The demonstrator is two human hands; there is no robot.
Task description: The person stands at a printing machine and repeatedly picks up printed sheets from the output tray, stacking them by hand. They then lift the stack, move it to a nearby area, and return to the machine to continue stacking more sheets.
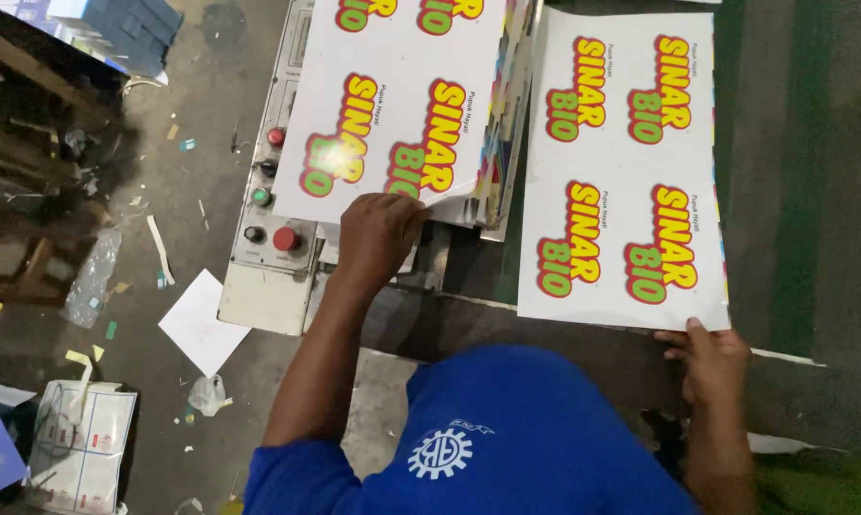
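Head view looks straight down over a blue shirt (488, 439) at two hands working printed sheets. Left hand (378, 234) is curled at the near edge of a stack of printed sheets (402, 105), its fingers closed on the lower corner of the top sheet, which lifts slightly off the ones beneath; coloured sheet edges show just to the right of this hand. Right hand (712, 358) lies at the near right corner of a separate printed sheet (621, 162), fingers loosely bent with the tips touching the sheet's bottom edge; whether it pinches the sheet or only rests against it I cannot tell. Both the stack and the single sheet are white with large red, yellow and green lettering, and they lie side by side beyond the hands, the stack ahead of the left hand and the single sheet ahead of the right, on a dark green table (802, 191).

Just left of the left hand sits a pale control panel (268, 210) with red, green and black buttons. Farther left, the floor (164, 162) carries a blank white sheet (200, 322) and small paper scraps. Down by the left elbow lies a printed pad (80, 443).
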